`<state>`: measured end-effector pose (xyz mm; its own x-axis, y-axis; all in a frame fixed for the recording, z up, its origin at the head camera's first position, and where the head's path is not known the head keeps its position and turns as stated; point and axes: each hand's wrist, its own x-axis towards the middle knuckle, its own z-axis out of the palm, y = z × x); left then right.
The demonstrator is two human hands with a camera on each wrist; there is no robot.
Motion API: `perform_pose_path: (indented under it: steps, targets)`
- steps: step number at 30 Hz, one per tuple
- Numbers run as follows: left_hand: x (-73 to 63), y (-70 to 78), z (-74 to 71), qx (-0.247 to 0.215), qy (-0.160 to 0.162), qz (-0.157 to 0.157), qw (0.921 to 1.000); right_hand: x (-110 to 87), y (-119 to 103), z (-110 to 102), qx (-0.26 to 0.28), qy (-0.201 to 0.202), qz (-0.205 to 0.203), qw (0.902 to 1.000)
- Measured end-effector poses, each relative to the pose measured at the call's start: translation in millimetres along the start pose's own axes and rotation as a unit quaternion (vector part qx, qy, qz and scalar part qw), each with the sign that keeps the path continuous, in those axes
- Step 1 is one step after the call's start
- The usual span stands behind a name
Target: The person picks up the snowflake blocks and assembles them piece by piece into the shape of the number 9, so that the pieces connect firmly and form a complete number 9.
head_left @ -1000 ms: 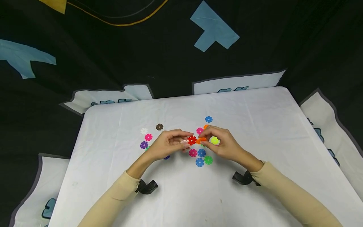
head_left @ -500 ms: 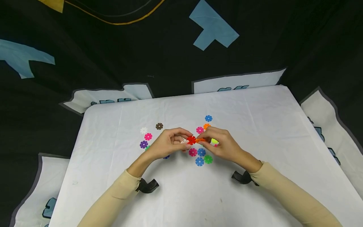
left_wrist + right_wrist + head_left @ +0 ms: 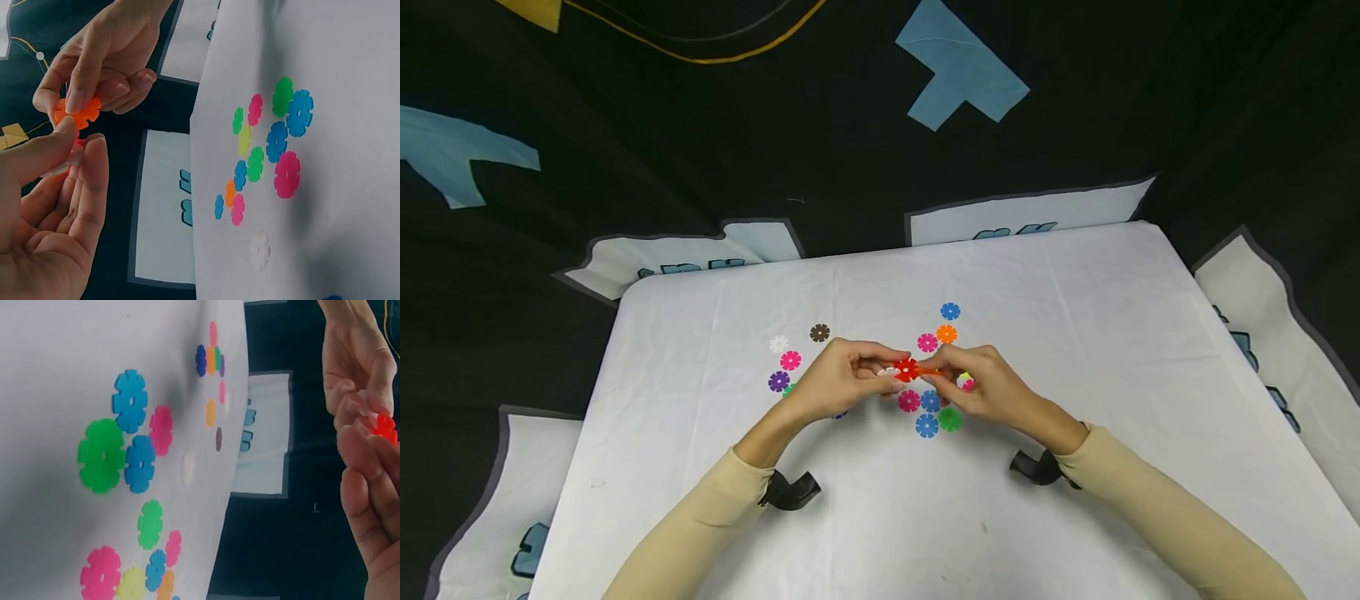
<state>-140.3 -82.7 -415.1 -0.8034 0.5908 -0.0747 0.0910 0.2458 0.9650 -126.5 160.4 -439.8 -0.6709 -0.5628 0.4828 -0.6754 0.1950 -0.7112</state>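
Above the table, my left hand point(image 3: 838, 382) pinches a white notched disc point(image 3: 889, 372) with a red notched disc point(image 3: 906, 370) at its right side. My right hand point(image 3: 985, 385) holds an orange notched disc point(image 3: 929, 372) between thumb and fingers. In the head view the orange disc is edge-on, right at the red one's rim. The left wrist view shows the orange disc point(image 3: 89, 114) broader, with the left thumb close beneath it. Fingers partly hide the white and red discs. Loose pink point(image 3: 909, 401), blue point(image 3: 927, 426) and green point(image 3: 950, 419) discs lie below the hands.
More notched discs lie flat on the white tablecloth point(image 3: 880, 517): purple point(image 3: 778, 381), brown point(image 3: 820, 332) and white point(image 3: 778, 343) on the left, blue point(image 3: 951, 311) and orange point(image 3: 947, 333) farther back. A dark curtain point(image 3: 820, 150) hangs behind the table.
The orange disc has turned from face-on to edge-on and come left against the red disc's rim. My right hand has shifted slightly, uncovering more of the orange disc lying behind it.
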Motion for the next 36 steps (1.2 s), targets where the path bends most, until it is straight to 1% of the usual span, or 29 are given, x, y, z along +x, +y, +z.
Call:
perform_pose_path:
  steps: [3,6,10,14,18,22,25,28,31,34,36]
  targets:
    - [-0.2,1.3,-0.1,-0.005,-0.003,-0.003,1.0000,-0.6,1,1,0.010,-0.001,-0.008,0.9999]
    - [-0.4,1.1,0.0,-0.020,-0.005,-0.007,0.9998,-0.8,2,3,0.013,-0.002,-0.023,0.9997]
    - [-1.3,-1.6,1.6,-0.067,-0.010,-0.019,0.9975,-0.5,4,5,0.018,0.005,-0.045,0.9988]
    - [-0.7,-2.3,2.7,-0.105,-0.005,-0.022,0.9942,1.6,4,6,0.010,0.018,-0.053,0.9984]
    - [1.9,0.4,2.5,-0.107,0.002,-0.022,0.9940,4.3,3,5,0.000,0.026,-0.058,0.9980]
    - [2.3,2.3,1.5,-0.106,0.006,-0.032,0.9938,5.7,4,8,0.007,0.035,-0.059,0.9976]
    - [0.0,0.7,1.6,-0.106,0.006,-0.039,0.9936,5.1,5,11,0.005,0.034,-0.053,0.9980]
    - [-3.2,-4.4,1.5,-0.095,-0.004,-0.036,0.9948,2.6,6,10,-0.004,0.014,-0.031,0.9994]
    - [-6.6,-11.2,-2.5,-0.084,-0.010,-0.025,0.9961,-2.2,16,-4,0.004,-0.007,0.010,0.9999]
    - [-8.7,-17.6,-9.0,-0.096,-0.014,-0.020,0.9951,-10.5,43,-25,0.006,0.000,0.070,0.9975]
    - [-9.0,-21.6,-12.5,-0.110,-0.016,-0.021,0.9936,-17.5,67,-36,-0.012,0.003,0.122,0.9924]
